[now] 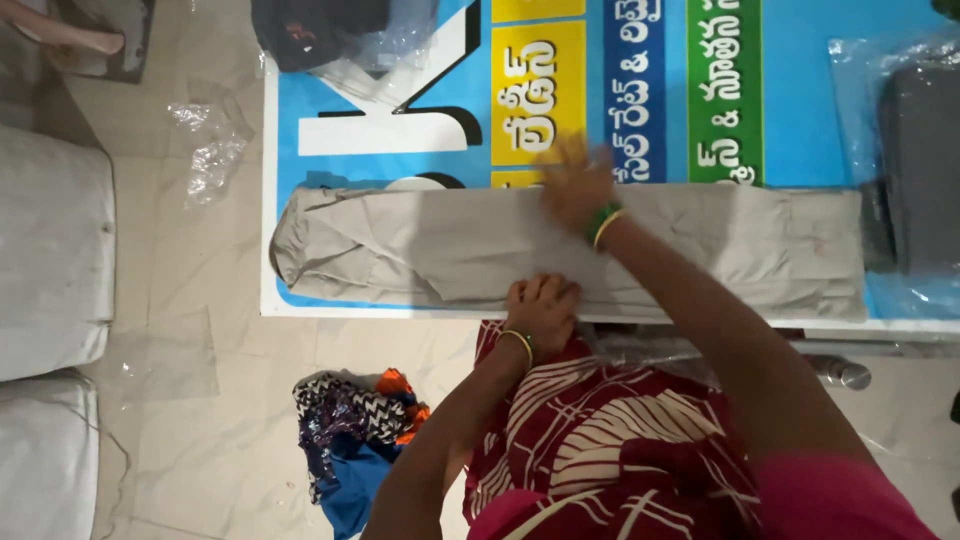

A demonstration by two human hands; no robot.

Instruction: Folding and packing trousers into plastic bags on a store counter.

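A long, folded pair of beige cotton trousers (pixel 500 245) lies stretched across the middle of the frame on a bright blue printed banner sheet (pixel 820 110) that covers the work surface, the garment's hem end toward centre left and its waist end toward centre right. The person's left hand (pixel 543 305), with a thin yellow bangle at the wrist, rests curled on the trousers' near edge at centre frame, fingers bent and pressing the cloth down. The right hand (pixel 575 185), wearing green and yellow bangles, lies on the upper part of the garment just above the left; it is blurred, its fingers apparently spread flat on the fabric, and whether it grips anything cannot be told. A dark grey folded garment in a clear plastic bag (pixel 915 170) sits at the right edge of the frame, close to the trousers' waist end. Another dark garment under clear plastic (pixel 330 35) lies at top centre-left. On the pale tiled floor (pixel 200 400) at lower left, a heap of patterned black-and-white, blue and orange cloth (pixel 350 430) lies beside the person's red-and-cream patterned garment (pixel 600 430).
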